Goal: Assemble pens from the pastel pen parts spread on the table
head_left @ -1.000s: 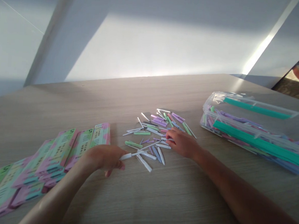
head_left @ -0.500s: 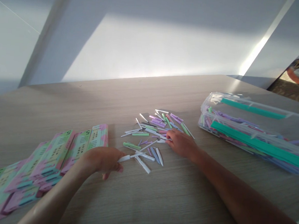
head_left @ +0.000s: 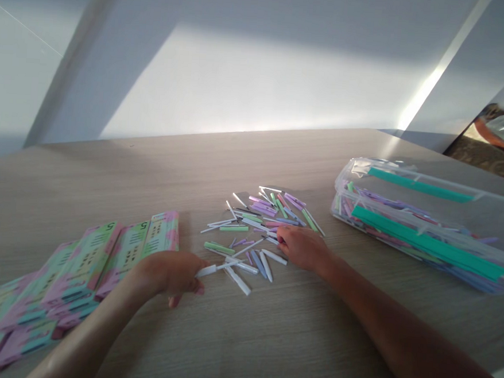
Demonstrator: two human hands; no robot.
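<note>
The left hand [head_left: 172,272] pinches a white pen [head_left: 207,271]; the right hand [head_left: 302,248] is at the pen pile [head_left: 263,210], can't tell if its fingers grip

Sunlit wall [head_left: 263,86], slanting shadow, soft blur

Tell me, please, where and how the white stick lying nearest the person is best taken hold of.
Probably pinch the white stick across its near end, coming from the person's right: it is slim and lies flat, that end juts free of the pile, and the left hand is on the other side.
</note>
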